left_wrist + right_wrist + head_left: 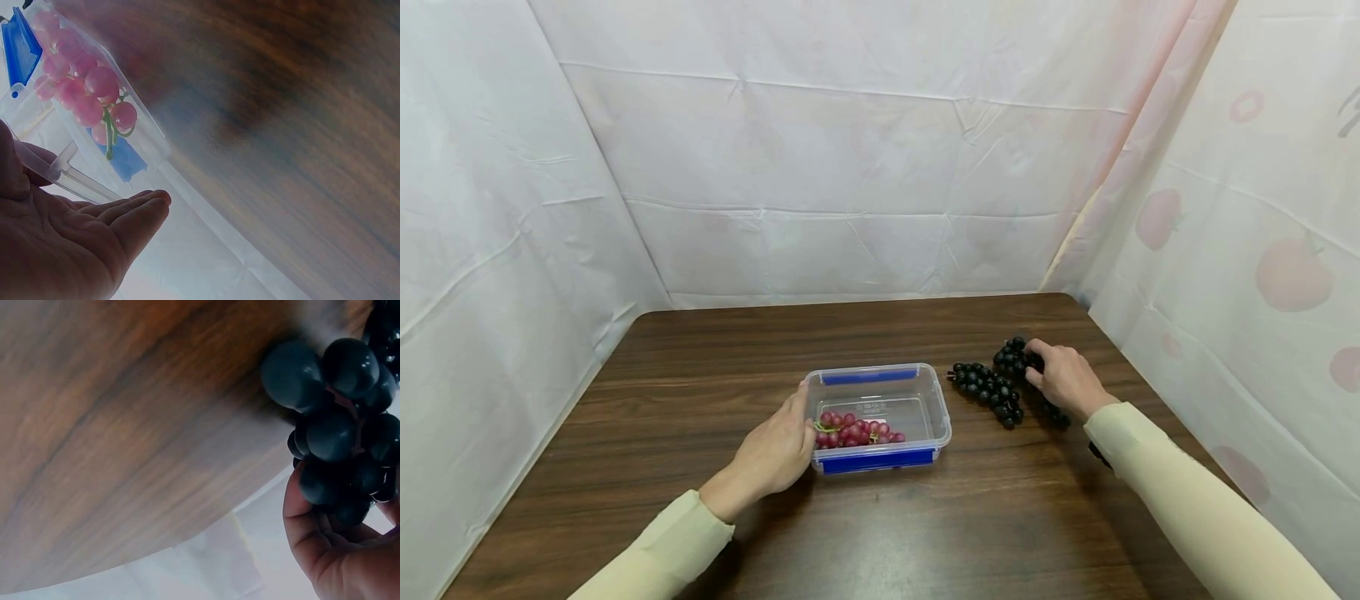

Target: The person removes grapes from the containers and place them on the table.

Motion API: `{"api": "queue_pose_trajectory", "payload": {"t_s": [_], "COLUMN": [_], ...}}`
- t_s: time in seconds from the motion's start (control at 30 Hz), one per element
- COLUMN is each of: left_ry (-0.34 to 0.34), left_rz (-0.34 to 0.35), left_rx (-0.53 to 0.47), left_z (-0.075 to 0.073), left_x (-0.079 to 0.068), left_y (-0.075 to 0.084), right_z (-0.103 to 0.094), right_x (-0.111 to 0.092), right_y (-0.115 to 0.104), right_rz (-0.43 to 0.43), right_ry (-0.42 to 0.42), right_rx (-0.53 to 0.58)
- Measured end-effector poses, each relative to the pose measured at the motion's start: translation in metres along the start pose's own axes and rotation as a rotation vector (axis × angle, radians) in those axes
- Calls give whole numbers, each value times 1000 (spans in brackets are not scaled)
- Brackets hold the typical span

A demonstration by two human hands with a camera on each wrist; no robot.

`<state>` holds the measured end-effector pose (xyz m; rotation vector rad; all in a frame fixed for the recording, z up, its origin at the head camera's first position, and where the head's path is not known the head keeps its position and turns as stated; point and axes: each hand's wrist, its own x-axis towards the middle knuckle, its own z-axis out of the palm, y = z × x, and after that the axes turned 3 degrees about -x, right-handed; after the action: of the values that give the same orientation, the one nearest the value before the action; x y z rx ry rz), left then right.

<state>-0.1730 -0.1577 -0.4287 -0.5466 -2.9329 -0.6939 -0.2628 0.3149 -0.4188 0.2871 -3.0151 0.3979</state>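
At the middle of the table stands a clear plastic container (917, 408) with blue clips and no lid on it. Inside, along its near side, lies a bunch of red grapes (853, 432) with a green stem. My left hand (775, 450) holds the container's left edge, thumb by the rim and fingers stretched along the outer wall. My right hand (1065, 379) grips a bunch of black grapes (331, 434) at the right. A second bunch of black grapes (988, 393) lies between that hand and the container. More dark grapes (1057, 414) show below the right hand; whether they belong to the gripped bunch I cannot tell.
The brown wooden table (715, 350) runs back to a pale hanging curtain (850, 167). Similar sheets hang along both sides, the right curtain (1240, 217) printed with faded fruit and close to the right arm.
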Motion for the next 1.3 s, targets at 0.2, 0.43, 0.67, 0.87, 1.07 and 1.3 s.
{"api": "queue_pose_trajectory", "payload": {"t_s": [0.2,0.43,0.67,0.87,1.07,1.3], "left_ry": [-11,-1,-9,-9,-17,-21], "left_rz": [0,1,-1,-4,-8,-16], "left_rx": [0,1,-1,-1,-2,-8], "left_z": [0,1,1,2,1,0], "left_x": [0,0,1,1,1,0], "left_y": [0,-1,-1,-2,-1,-1], "right_z": [3,4,3,-1,-3,-4], "right_x": [-1,-2,-1,-2,-3,-2], "right_y": [2,2,0,-1,0,1], "right_rz": [-2,3,47,77,87,84], "right_ry": [-1,12,7,-10,0,39], "right_rx": [-7,-7,-20,-32,-45,-80]}}
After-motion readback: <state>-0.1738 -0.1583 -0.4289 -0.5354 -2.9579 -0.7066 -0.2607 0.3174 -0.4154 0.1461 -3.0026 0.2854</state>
